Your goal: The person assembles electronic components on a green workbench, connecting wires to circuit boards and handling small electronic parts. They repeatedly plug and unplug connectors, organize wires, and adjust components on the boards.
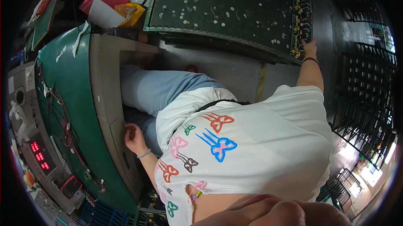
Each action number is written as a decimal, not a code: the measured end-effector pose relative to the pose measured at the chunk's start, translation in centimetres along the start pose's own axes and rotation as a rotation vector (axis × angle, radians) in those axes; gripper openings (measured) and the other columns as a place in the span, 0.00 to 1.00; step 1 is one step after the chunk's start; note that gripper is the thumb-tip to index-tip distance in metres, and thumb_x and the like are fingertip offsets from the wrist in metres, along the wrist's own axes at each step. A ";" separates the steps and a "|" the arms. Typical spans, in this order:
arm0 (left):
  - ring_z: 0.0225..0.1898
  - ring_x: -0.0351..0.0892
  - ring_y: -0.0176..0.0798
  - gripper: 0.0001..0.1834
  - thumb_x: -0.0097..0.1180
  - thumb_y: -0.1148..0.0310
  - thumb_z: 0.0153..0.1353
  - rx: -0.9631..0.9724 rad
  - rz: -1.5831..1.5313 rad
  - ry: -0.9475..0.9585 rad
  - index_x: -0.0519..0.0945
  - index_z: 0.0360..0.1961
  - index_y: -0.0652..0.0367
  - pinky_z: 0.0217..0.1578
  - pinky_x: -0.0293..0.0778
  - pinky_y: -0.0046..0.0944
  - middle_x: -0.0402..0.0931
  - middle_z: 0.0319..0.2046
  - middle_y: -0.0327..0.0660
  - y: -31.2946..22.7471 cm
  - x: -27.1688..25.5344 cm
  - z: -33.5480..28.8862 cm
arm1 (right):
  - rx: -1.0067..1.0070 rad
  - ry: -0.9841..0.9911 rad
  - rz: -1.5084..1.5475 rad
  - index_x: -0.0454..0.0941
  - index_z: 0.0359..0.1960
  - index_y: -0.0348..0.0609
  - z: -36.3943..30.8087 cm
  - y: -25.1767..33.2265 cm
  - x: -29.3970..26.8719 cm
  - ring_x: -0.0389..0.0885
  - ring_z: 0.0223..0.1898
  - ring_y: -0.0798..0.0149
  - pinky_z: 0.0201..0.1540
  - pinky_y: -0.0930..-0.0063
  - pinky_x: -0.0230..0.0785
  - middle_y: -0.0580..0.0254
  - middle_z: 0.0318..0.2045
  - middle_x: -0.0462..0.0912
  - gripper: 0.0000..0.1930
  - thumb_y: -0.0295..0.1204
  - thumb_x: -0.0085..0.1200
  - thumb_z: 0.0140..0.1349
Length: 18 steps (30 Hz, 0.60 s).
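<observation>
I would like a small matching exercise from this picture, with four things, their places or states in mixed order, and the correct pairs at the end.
Column 1
1. The right hand
2. The thin wires
3. The digital display
4. The left hand

Column 2
A. Lit up in red
B. Beside the beige desk front, fingers curled
C. At the row of small circuit boards
D. Lying on the green desk top

Right pairs: 1-C, 2-D, 3-A, 4-B

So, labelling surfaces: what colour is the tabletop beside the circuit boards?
Dark green tabletop with pale spots; head view.
</observation>
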<state>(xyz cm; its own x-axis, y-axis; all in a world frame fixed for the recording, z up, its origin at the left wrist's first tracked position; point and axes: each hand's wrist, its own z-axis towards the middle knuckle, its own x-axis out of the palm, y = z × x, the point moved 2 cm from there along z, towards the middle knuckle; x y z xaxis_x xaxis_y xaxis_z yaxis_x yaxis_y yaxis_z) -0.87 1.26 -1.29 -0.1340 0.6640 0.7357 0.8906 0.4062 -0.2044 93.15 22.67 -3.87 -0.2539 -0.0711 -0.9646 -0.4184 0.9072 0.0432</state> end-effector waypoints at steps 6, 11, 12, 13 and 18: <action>0.44 0.75 0.46 0.21 0.49 0.89 0.53 -0.057 -0.056 -0.047 0.75 0.50 0.69 0.50 0.71 0.47 0.76 0.44 0.51 1.3 1.3 -1.4 | -0.163 -0.027 -0.321 0.62 0.69 0.61 -3.1 2.2 -2.6 0.78 0.58 0.48 0.58 0.42 0.69 0.52 0.56 0.80 0.29 0.51 0.51 0.69; 0.42 0.73 0.44 0.26 0.49 0.89 0.52 -0.006 0.043 0.036 0.73 0.55 0.66 0.48 0.69 0.45 0.76 0.48 0.50 1.2 1.2 -1.0 | -0.210 -0.028 -0.457 0.63 0.68 0.53 -3.8 3.1 -3.0 0.82 0.53 0.46 0.48 0.48 0.77 0.51 0.55 0.81 0.27 0.48 0.46 0.72; 0.42 0.73 0.44 0.25 0.49 0.88 0.52 -0.023 0.046 0.047 0.73 0.54 0.66 0.48 0.69 0.45 0.76 0.47 0.51 1.5 1.9 -1.2 | -0.230 -0.047 -0.448 0.63 0.68 0.51 -4.0 3.2 -3.1 0.82 0.52 0.46 0.47 0.49 0.78 0.50 0.54 0.81 0.27 0.49 0.45 0.72; 0.41 0.72 0.44 0.24 0.49 0.88 0.52 -0.040 0.050 0.059 0.73 0.53 0.66 0.47 0.68 0.45 0.75 0.47 0.51 1.7 2.4 -1.5 | -0.248 -0.065 -0.437 0.64 0.67 0.50 -4.3 3.2 -3.2 0.82 0.51 0.46 0.46 0.49 0.78 0.49 0.54 0.81 0.27 0.49 0.45 0.72; 0.42 0.71 0.43 0.27 0.50 0.87 0.52 -0.056 0.024 0.060 0.72 0.56 0.66 0.47 0.67 0.44 0.74 0.49 0.51 2.3 2.8 -2.4 | -0.401 -0.182 -0.409 0.67 0.62 0.47 -8.6 6.0 -5.2 0.83 0.46 0.44 0.42 0.49 0.79 0.46 0.50 0.82 0.25 0.50 0.45 0.72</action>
<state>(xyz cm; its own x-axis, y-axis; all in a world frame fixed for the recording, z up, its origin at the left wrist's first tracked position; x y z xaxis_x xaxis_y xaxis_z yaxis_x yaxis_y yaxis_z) 1.87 2.56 1.83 -0.0873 0.6334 0.7689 0.9165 0.3536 -0.1872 84.45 24.93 3.61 0.1356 -0.2776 -0.9511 -0.7560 0.5915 -0.2804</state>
